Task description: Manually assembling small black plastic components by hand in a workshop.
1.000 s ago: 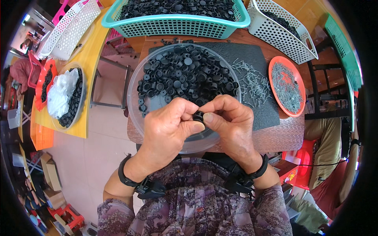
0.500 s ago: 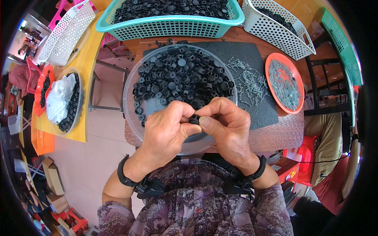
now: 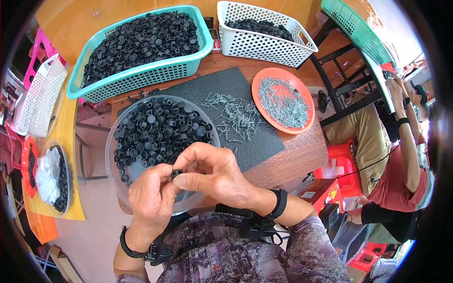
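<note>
Head view: left hand (image 3: 152,198) and right hand (image 3: 213,173), fingertips pinched together on one small black round plastic cap (image 3: 176,173), held over the near rim of a clear round plastic bowl (image 3: 114,137) of like caps. Beside it: dark textured mat (image 3: 245,94) with loose silver screws (image 3: 231,113); orange round plate (image 3: 264,78) of screws; teal mesh basket (image 3: 141,78) of caps.

Ahead of us the clear bowl (image 3: 115,141), heaped with black caps, fills the near left of the table, its near rim under our left hand (image 3: 151,198) and right hand (image 3: 212,174). Beyond it the teal basket (image 3: 141,78) and white basket (image 3: 264,45) wall off the far edge. To the right, loose screws (image 3: 233,115) litter the black mat (image 3: 264,137), and the orange plate (image 3: 257,87) sits just beyond. Bare wood (image 3: 297,155) shows between mat and table edge.
</note>
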Demonstrator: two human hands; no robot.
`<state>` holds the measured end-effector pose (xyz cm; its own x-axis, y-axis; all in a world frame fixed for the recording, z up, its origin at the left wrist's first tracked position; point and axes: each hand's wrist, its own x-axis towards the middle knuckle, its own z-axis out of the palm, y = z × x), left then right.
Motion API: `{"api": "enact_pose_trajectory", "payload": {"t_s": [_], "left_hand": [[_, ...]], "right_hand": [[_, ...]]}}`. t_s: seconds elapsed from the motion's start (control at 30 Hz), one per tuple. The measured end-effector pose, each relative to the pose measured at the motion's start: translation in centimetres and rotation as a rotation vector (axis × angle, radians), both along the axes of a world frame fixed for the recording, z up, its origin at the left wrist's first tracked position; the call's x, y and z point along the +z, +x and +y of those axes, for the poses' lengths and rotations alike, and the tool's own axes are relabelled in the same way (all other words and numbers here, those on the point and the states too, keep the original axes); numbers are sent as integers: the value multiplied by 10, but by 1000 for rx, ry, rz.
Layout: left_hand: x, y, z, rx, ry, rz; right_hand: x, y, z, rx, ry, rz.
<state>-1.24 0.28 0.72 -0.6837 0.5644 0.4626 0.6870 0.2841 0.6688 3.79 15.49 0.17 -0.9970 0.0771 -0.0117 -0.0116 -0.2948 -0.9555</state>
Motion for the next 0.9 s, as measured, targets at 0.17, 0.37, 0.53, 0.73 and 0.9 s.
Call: {"api": "enact_pose_trajectory", "payload": {"t_s": [0.17,0.37,0.53,0.73,0.9], "left_hand": [[5,2,-3,-5,72,-326],[2,-1,-39,227,157,-347],[-4,-15,-44,235,242,-367],[-11,-16,-53,143,-80,-133],[-6,-18,-46,1,-213,14]], "right_hand": [[5,-9,26,-126,147,-64],[41,-74,148,-481,821,101],[57,-129,307,-621,905,182],[33,-113,207,-614,998,134],[7,-52,123,-359,960,78]]}}
